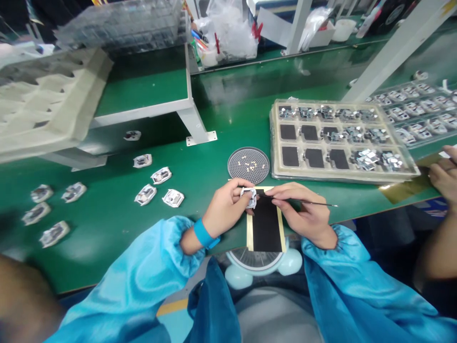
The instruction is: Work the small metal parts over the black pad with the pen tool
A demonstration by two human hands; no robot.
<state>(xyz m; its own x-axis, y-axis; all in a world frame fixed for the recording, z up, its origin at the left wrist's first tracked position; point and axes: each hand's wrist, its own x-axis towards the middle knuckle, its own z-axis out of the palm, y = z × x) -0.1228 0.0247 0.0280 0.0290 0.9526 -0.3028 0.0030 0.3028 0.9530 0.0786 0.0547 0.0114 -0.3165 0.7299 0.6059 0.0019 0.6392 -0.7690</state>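
My left hand point(228, 205) pinches a small white plastic housing point(250, 197), like a watch case with parts inside, above the top end of a black pad point(266, 226) with pale yellow edges. In my right hand point(303, 209) is a thin dark rod-like tool point(317, 203), perhaps tweezers or a probe, its tip close to the housing. Whether the tip touches it I cannot tell. Just beyond my hands lies a round grey perforated dish point(249, 164) with several tiny pale pieces on it.
A plastic tray point(342, 178) of small assemblies stands at the back right, and more housings point(421, 112) sit beyond it. Several loose housings point(145, 194) lie on the green bench at left. A raised shelf point(150, 85) stands behind them. At the right edge is another person's hand point(446, 176).
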